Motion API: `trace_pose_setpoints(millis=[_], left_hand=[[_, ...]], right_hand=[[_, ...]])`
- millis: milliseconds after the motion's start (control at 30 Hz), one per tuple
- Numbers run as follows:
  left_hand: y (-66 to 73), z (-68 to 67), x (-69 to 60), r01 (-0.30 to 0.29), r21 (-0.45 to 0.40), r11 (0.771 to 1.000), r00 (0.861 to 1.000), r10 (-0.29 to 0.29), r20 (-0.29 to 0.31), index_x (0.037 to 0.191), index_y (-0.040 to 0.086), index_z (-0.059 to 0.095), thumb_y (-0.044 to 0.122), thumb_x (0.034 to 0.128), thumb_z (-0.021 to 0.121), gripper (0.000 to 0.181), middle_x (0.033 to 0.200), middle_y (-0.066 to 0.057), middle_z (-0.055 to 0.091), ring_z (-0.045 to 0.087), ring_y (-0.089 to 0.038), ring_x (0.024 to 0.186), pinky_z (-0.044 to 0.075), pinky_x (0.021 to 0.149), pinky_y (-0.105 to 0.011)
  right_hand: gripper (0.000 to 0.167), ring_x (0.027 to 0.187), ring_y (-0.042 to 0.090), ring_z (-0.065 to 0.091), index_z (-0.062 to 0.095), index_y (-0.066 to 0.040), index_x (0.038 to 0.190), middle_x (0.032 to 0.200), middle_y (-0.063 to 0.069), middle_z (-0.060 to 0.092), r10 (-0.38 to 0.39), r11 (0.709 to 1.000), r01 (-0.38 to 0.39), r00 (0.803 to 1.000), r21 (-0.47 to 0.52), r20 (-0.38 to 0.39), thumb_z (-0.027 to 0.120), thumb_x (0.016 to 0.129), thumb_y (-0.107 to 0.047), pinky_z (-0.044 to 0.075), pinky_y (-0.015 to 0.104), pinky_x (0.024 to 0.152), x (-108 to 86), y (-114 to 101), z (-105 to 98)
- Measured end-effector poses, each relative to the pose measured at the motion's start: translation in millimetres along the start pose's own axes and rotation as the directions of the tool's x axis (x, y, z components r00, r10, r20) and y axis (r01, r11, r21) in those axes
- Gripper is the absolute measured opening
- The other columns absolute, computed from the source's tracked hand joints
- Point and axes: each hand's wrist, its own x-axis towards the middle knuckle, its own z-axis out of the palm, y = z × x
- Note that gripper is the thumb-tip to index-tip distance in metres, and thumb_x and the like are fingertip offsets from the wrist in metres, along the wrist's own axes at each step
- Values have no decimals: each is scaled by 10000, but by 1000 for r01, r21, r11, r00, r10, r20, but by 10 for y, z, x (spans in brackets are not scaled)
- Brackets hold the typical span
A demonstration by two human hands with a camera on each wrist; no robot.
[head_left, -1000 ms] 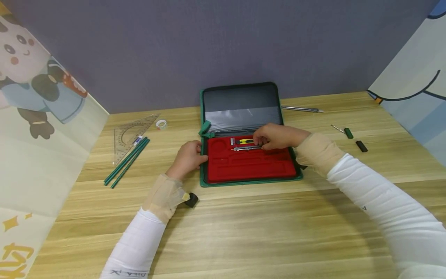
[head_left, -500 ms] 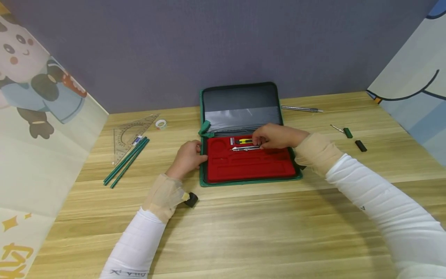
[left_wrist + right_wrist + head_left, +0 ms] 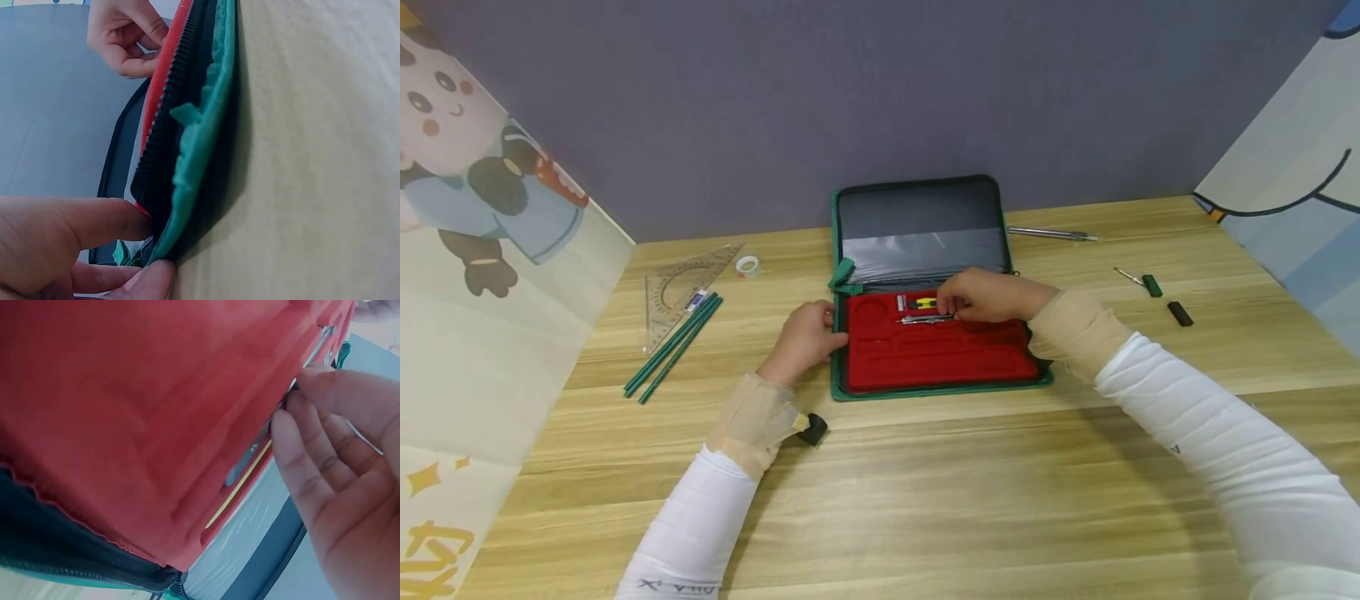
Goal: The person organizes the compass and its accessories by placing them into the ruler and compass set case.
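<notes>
A green zip case [image 3: 940, 392] lies unfolded on the table, with a red moulded tray [image 3: 940, 364] in its near half. My left hand [image 3: 803, 340] pinches the case's left edge, thumb at the tray side and fingertips [image 3: 156, 278] under the green cover. Over the tray's upper part, my right hand [image 3: 988, 296] pinches a silver drawing compass [image 3: 921, 319] lying along a slot; its fingers hide part of it. Just behind it sits a yellow-and-black utility knife [image 3: 923, 304], partly covered by the hand. The right wrist view shows the metal [image 3: 250, 453] in its recess.
Left of the case are a clear set square [image 3: 662, 304], several green pencils [image 3: 673, 346], an eraser [image 3: 697, 302] and a tape roll [image 3: 747, 266]. To the right lie a silver rod-like tool [image 3: 1052, 234], a small green-handled tool [image 3: 1152, 286] and a black block [image 3: 1180, 314].
My right hand has slid slightly left along the compass and now covers more of the utility knife. The left hand keeps its place on the case edge.
</notes>
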Motion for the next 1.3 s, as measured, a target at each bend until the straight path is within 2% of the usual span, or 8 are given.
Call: trace_pose_setpoints(millis=[500, 867, 1067, 1200, 1300], left_hand=[[-18, 2, 15, 6, -3, 1000, 1000, -6, 12, 1278, -79, 489, 107, 830, 665, 516, 1136, -226, 584, 651, -195, 599, 544, 502, -230], [-16, 0, 4, 10, -25, 1000, 1000, -10, 19, 1288, -85, 477, 95, 836, 654, 518, 1151, -237, 575, 654, -227, 665, 549, 510, -240], [3, -1, -4, 21, -26, 999, 1000, -21, 24, 1293, -77, 478, 92, 835, 661, 521, 1157, -229, 578, 656, -227, 677, 549, 514, -239], [3, 0, 0, 23, -30, 999, 999, -23, 28, 1297, -76, 475, 92, 836, 659, 524, 1161, -228, 575, 650, -221, 674, 549, 515, -239], [4, -2, 8, 25, -31, 999, 999, -24, 28, 1296, -73, 477, 94, 834, 661, 525, 1158, -222, 576, 648, -220, 677, 549, 517, -239]], right_hand=[[130, 822, 209, 591, 645, -22, 939, 908, 84, 652, -9, 1000, 9, 1000, -16, -11, 600, 851, 61, 521, 379, 761, -53, -17, -25], [128, 821, 217, 612, 656, -24, 924, 911, 74, 659, -21, 1000, 19, 995, -20, -101, 605, 835, 52, 529, 401, 766, -169, 39, -60], [78, 699, 160, 558, 653, -21, 860, 801, 44, 636, 22, 998, -32, 987, -58, -161, 616, 817, 33, 506, 346, 657, -242, 114, -89], [70, 710, 167, 574, 650, -19, 881, 812, 51, 639, 113, 992, -122, 977, -40, -180, 617, 829, 15, 512, 357, 666, -330, 202, -112], [78, 748, 206, 579, 647, -17, 911, 849, 81, 639, 190, 979, -201, 960, -33, -208, 620, 839, -2, 509, 397, 700, -415, 292, -142]])
